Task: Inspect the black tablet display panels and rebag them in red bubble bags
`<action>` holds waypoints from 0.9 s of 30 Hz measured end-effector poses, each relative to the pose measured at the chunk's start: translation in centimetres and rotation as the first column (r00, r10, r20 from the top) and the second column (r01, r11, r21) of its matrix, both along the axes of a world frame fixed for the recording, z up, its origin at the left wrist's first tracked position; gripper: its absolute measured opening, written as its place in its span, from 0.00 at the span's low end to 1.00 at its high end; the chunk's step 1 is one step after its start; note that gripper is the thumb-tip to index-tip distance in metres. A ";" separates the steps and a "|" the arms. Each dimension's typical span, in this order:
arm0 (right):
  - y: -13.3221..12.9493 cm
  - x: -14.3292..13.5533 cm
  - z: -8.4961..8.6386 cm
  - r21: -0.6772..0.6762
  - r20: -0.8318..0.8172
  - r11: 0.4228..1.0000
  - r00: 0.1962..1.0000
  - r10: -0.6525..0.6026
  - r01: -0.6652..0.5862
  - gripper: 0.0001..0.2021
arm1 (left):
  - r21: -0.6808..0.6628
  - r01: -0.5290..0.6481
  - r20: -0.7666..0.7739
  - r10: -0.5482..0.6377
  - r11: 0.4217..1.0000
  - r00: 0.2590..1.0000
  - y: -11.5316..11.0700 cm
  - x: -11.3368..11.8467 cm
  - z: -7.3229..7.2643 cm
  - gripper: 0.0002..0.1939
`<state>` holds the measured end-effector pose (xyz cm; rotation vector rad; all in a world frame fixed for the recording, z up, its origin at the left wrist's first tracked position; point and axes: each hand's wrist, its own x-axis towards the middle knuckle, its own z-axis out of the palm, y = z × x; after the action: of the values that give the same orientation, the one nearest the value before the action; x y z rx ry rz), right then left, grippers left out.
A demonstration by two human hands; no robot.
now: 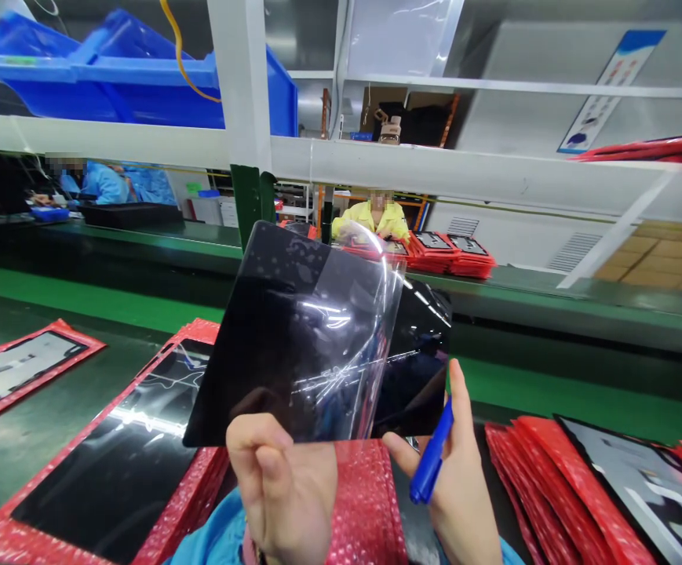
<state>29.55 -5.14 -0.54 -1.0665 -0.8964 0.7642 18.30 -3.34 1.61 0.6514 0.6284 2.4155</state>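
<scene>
Holding the screen (282,337) and 1 pen (433,455) occupies the right hand (460,479); left hand (286,480) curls at the screen's lower edge, grip contents unclear.

A smooth, mirror-glossy black finish is shown by the panel (258,345), clear, shiny plastic is seen in the film (352,337), bumpy, glistening plastic in the red bubble wrap (370,498), and smooth plastic in the blue pen (433,459) and bins (146,94).

Holding panel (293,337) over bench (40,428), between panel stack (111,463) at left and wrap pile (558,479) at right; facing person (396,220) beyond bench.
</scene>
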 end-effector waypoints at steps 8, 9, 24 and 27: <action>-1.0 -0.4 0.6 0.060 -0.014 0.990 0.991 0.132 -0.131 0.37 | -0.020 0.131 -0.022 -0.132 0.991 0.991 2.5 -2.9 0.4 0.07; -1.1 -0.3 0.6 0.081 -0.041 0.984 0.986 0.160 -0.156 0.35 | -0.018 0.167 -0.012 -0.168 0.986 0.986 2.9 -3.3 0.5 0.07; -2.2 0.1 0.8 0.097 -0.076 0.895 0.894 0.442 -0.435 0.23 | -0.110 0.243 0.149 -0.225 0.964 0.963 6.1 -5.3 1.2 0.07; -2.0 0.2 1.1 0.041 -0.079 0.902 0.898 0.432 -0.430 0.21 | -0.092 0.288 0.100 -0.278 0.953 0.955 6.5 -5.5 0.8 0.06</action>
<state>29.73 -7.14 0.57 -0.8131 -1.0810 1.1578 12.77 3.11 2.42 0.5493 0.5797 2.1166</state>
